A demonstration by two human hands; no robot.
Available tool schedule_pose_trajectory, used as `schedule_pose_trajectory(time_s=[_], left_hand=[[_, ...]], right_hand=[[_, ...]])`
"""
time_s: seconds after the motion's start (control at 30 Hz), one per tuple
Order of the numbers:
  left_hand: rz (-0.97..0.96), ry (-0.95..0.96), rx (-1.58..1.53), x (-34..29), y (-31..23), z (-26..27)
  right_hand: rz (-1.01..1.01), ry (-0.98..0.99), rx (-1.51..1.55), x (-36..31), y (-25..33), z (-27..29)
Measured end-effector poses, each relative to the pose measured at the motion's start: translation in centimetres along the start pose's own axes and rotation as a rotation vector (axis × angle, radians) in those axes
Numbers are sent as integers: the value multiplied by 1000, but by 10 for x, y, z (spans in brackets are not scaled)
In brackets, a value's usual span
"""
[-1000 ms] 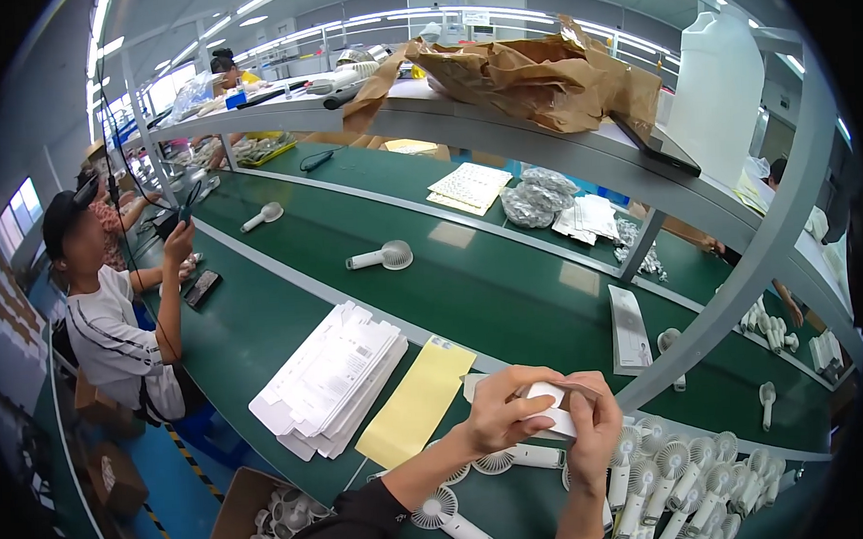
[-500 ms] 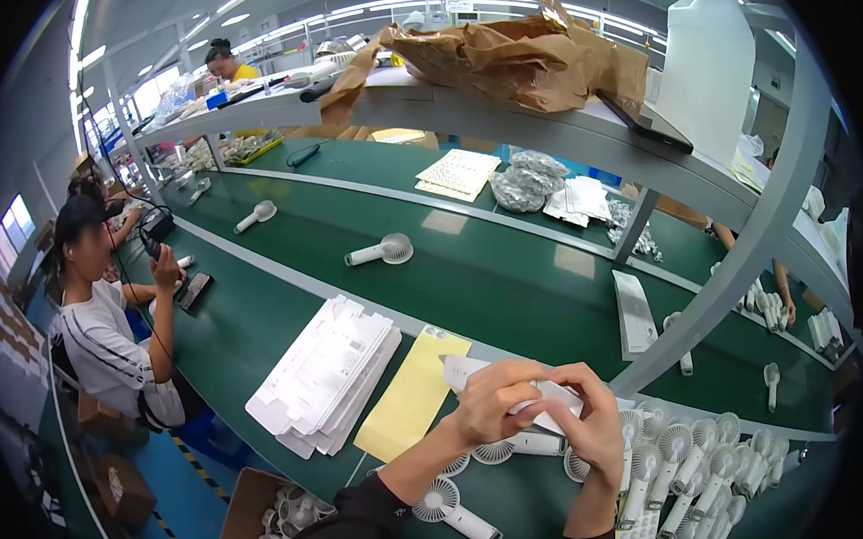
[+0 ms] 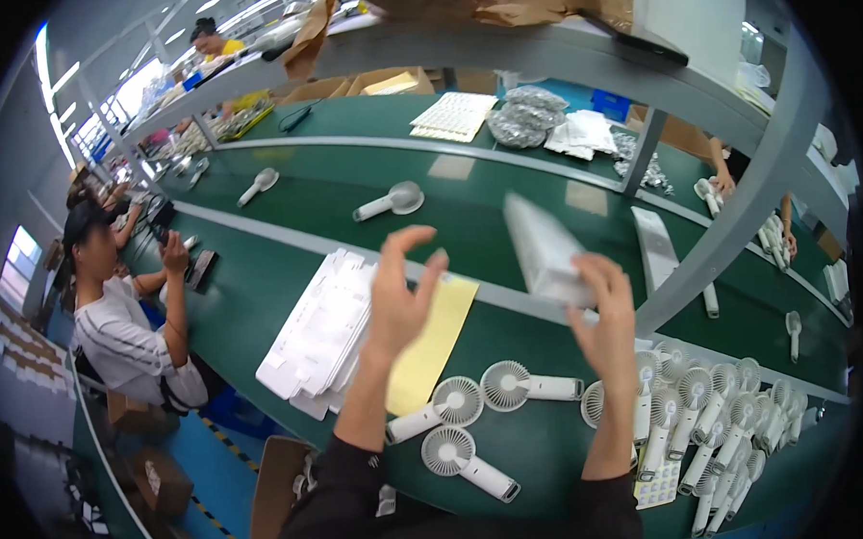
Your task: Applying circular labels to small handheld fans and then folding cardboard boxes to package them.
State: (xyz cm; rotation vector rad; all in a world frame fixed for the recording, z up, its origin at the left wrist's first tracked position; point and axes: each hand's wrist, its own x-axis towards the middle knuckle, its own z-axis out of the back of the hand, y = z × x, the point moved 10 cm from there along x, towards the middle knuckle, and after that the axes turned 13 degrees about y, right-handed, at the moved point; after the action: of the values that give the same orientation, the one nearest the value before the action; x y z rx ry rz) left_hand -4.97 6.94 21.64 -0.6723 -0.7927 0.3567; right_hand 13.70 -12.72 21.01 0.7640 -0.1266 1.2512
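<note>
A white folded carton (image 3: pixel 544 250), smeared by motion, is held at its lower end by my right hand (image 3: pixel 607 315), thumb on one side and fingers on the other. It tilts above the green work surface. My left hand (image 3: pixel 400 305) is empty, thumb and fingers apart, above the stack of flat white cartons (image 3: pixel 309 333) and a yellow sheet (image 3: pixel 444 338). Below my hands lie several white handheld fans (image 3: pixel 457 403). To the right, beside my right forearm, many more white fans (image 3: pixel 695 389) are piled, with a sticker sheet (image 3: pixel 659 486) partly under them.
A metal post (image 3: pixel 723 213) and a shelf (image 3: pixel 480 51) with brown paper stand ahead. On the green belt (image 3: pixel 303 203) lie single fans and another white carton (image 3: pixel 654 245). A co-worker (image 3: pixel 130 312) sits at left; another person's hands (image 3: pixel 721 182) reach in at right. A cardboard box (image 3: pixel 278 503) stands below left.
My left hand has let go of the carton and moved left, opening. My right hand has lifted the carton up and forward. The head view has tilted down.
</note>
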Motion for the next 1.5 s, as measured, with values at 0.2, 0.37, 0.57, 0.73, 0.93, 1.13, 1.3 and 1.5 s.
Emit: schedule_pose_trajectory(time_s=[0.2,0.37,0.57,0.73,0.93,1.13,1.3,1.5], left_hand=[[584,144,1010,-56,191,100],[781,119,801,-78,216,146],[396,-403,583,-25,68,140],[78,-174,-385,-8,-21,13],[27,-57,-415,-14,-41,-41],[-106,15,-636,-15,-35,-29],[-483,-166,-425,-13,-46,-32],[-379,-102,-68,-4,-76,-27]], right_hand=[[-326,254,-309,-20,-102,-59],[-284,429,-109,-13,-85,-74],[-89,108,294,9,-25,-45],[114,234,985,3,27,-68],[-65,117,894,-15,-4,-46],[-40,451,1041,-7,14,-57],[-74,485,978,-15,28,-53],[143,299,605,-3,41,-19]])
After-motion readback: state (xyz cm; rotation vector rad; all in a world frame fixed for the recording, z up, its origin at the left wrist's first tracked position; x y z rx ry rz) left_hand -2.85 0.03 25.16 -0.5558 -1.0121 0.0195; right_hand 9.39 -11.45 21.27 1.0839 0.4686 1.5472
